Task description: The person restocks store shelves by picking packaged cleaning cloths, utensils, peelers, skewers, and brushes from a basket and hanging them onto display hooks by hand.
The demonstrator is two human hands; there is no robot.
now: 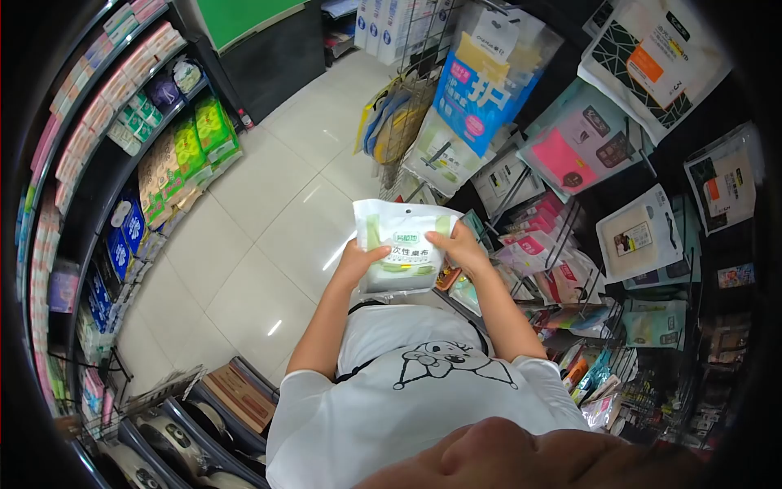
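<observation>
A white and green pack of disposable tablecloths (404, 267) is held upright in front of my chest, its printed front facing me. My left hand (358, 259) grips its left edge, thumb pressed on the front. On the opposite edge my right hand (461, 247) holds it the same way. The other fingers of both hands are hidden behind the pack. Just beyond it, to the right, hangs a similar white and green pack (444, 156) on the rack, below a blue and yellow glove pack (487, 91).
On the right, hooks carry a pink-labelled pack (562, 159) and several other hanging packs. A shelf (183, 106) with tissue packs curves along the left. Pans (167, 440) stand at the lower left. Between the racks runs a tiled floor (252, 220).
</observation>
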